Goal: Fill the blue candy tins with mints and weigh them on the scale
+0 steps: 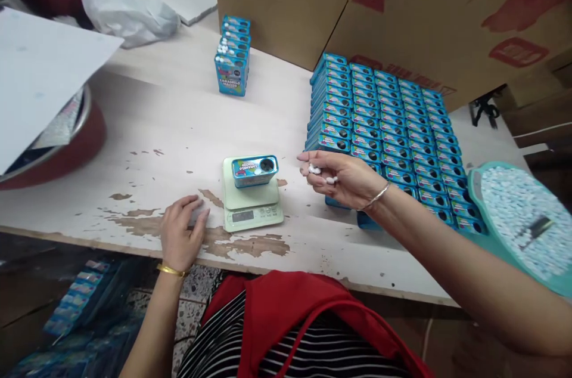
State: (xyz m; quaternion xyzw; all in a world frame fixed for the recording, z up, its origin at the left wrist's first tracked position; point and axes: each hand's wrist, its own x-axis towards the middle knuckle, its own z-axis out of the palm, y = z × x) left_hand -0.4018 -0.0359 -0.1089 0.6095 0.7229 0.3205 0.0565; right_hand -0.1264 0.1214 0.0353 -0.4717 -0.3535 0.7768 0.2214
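A blue candy tin [254, 172] with a dark round opening in its top stands on a pale green digital scale [251, 211]. To the right of the scale, my right hand [339, 178] is half curled, palm up, around several small white candies [315, 169]. A thin bangle circles that wrist. My left hand [182, 229] rests on the worn table edge left of the scale, fingers stretched out and holding nothing.
Rows of blue tins [384, 121] fill the table's right side, before cardboard boxes [295, 2]. A teal basin of white candies [522, 211] stands far right. More tins [233, 62] with candies on top stand at the back. A red basin [89, 139] sits left.
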